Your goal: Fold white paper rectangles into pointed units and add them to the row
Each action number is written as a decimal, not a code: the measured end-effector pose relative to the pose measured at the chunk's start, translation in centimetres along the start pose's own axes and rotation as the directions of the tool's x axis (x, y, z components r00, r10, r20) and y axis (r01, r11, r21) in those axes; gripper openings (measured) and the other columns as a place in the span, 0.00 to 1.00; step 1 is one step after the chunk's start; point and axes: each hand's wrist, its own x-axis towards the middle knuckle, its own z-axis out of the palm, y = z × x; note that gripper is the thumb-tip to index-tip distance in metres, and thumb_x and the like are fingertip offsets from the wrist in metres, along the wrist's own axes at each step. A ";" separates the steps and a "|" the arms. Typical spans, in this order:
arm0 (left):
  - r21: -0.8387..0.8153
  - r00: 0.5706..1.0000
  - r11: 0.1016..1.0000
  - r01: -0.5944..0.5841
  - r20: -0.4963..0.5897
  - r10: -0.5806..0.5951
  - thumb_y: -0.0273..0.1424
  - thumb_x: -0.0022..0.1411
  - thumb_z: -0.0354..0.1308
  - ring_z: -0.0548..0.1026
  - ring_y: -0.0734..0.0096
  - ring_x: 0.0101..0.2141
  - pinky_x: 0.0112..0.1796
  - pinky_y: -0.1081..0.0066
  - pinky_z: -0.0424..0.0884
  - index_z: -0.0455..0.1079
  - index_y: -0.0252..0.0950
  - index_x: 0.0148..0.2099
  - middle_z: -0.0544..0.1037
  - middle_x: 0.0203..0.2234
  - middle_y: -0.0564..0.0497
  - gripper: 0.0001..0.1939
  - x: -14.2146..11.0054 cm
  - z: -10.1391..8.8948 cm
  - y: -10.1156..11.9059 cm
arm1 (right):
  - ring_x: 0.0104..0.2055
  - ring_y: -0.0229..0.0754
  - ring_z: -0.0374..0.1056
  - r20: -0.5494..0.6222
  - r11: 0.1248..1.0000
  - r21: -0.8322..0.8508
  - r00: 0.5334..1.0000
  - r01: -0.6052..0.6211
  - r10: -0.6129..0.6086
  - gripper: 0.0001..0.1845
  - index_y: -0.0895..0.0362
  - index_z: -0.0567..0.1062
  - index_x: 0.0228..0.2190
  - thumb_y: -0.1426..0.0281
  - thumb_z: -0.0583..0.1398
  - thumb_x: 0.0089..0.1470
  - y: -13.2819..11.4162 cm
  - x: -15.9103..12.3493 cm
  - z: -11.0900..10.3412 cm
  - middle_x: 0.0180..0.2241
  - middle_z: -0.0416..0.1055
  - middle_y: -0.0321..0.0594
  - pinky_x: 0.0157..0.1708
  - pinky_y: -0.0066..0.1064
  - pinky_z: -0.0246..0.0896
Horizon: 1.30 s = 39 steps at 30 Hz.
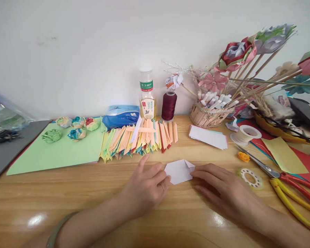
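Note:
A small white sheet of paper [177, 173] lies on the wooden table between my hands, its corners folded in and a triangular flap standing slightly up at the upper right. My left hand [150, 184] is closed at the paper's left edge, index finger pointing up and the other fingers curled; a ring is on one finger. At the right corner my right hand [219, 184] pinches the paper, its thumb partly under the fingers. Just beyond lies a stack of white paper slips [208, 136]. Folded paper pieces [138, 139] in several colours stand in a row behind my left hand.
Paper flowers [77, 134] rest on green sheets [54, 155] at left. Behind stand a tissue pack [121, 116], a bottle [147, 94], a thread spool [169, 106] and a basket [212, 117]. Scissors [272, 171], pliers [286, 196] and a tape roll [250, 178] lie at right.

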 end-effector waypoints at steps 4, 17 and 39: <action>-0.116 0.998 0.992 0.058 0.032 -0.055 0.24 0.64 0.51 0.69 0.68 0.41 0.54 0.54 0.52 0.72 0.34 0.38 0.76 0.30 0.53 0.08 -0.3 0.6 -1.1 | 0.42 0.41 0.67 0.020 0.999 0.041 0.999 -0.025 0.025 0.12 0.57 0.67 0.45 0.71 0.53 0.59 0.7 1.1 -0.2 0.42 0.68 0.45 0.39 0.35 0.67; -0.018 0.990 0.999 -0.042 0.137 0.044 0.24 0.67 0.47 0.65 0.60 0.46 0.53 0.49 0.56 0.71 0.32 0.44 0.73 0.37 0.47 0.12 0.2 0.4 -2.2 | 0.36 0.42 0.66 0.003 0.968 -0.187 0.985 0.169 -0.171 0.12 0.60 0.72 0.41 0.75 0.50 0.60 1.0 1.4 0.4 0.36 0.70 0.45 0.34 0.35 0.65; -0.083 0.993 0.993 -0.080 0.079 0.087 0.22 0.65 0.49 0.69 0.69 0.45 0.52 0.64 0.61 0.70 0.31 0.43 0.77 0.37 0.49 0.10 -0.5 -0.6 -1.4 | 0.37 0.42 0.69 -0.081 0.985 -0.064 0.983 0.162 -0.167 0.16 0.58 0.69 0.48 0.75 0.53 0.57 1.9 0.7 0.6 0.37 0.73 0.46 0.35 0.35 0.68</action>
